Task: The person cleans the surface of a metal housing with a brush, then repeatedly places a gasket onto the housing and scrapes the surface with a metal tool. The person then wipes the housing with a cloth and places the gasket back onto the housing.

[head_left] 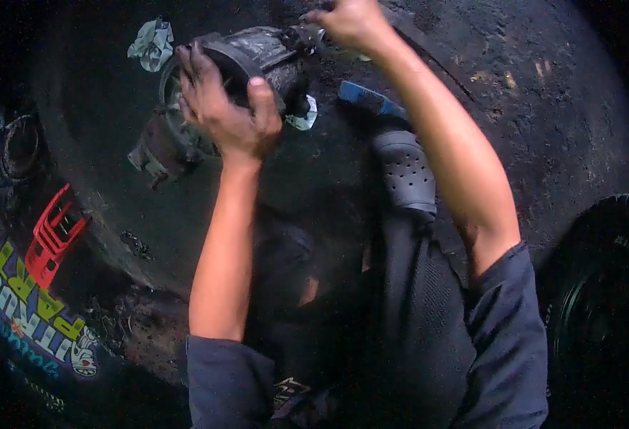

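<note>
A dirty, round metal housing [261, 53] with a wide ring at its near end lies on the dark ground. My left hand [229, 114] is laid across that ring, its fingers apart and its thumb against the rim, holding the housing. At the top edge of the view, my right hand [354, 25] is closed just beyond the housing's right end. What its fingers hold is hidden in the dark there. A smaller grimy metal piece [161, 150] sticks out at the housing's lower left.
Crumpled pale paper [151, 44] lies left of the housing, and another pale scrap [304, 113] sits under its right side. A blue flat object [372, 96] is near my grey perforated shoe [405, 171]. Printed lettering and a red truck drawing [53, 239] appear at left.
</note>
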The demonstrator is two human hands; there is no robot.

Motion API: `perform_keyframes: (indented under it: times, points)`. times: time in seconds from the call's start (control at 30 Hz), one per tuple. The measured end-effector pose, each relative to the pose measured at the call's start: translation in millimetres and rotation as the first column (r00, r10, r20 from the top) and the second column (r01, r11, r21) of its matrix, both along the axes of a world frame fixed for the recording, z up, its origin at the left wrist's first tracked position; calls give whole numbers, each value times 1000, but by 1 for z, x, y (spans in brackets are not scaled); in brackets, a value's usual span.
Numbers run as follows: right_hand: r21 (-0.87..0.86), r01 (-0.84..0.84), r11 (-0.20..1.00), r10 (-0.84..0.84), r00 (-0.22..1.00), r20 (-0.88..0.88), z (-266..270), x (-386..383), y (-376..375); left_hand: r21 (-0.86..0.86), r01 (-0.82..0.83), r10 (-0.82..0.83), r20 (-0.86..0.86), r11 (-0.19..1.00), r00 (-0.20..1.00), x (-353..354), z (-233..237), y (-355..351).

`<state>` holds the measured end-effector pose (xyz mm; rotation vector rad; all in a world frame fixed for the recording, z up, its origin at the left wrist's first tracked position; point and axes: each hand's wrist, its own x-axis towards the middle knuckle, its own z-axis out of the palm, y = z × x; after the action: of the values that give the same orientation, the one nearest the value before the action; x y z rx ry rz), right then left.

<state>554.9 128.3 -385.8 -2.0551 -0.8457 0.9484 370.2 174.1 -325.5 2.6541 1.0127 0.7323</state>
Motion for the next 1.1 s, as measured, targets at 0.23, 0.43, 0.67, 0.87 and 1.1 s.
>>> perform_keyframes:
  times: [0.23,0.43,0.67,0.87,1.1]
  points:
    - [-45,-47,998,50,995,81,3,-3,-13,1,3,-3,-20,1000,1000,2,1,1]
    - [-138,-33,990,48,993,108,8,-16,-9,9,-5,5,-27,1000,1000,1,1,0]
    - [-188,-67,980,91,988,123,-1,-28,4,-11,-27,26,-35,1000,999,3,3,-3]
    - [-205,-97,974,123,986,116,17,-29,11,0,-23,23,-12,1000,1000,5,2,-4]
    - [-277,-98,956,126,989,84,29,-24,20,18,-18,18,-16,1000,1000,5,1,-4]
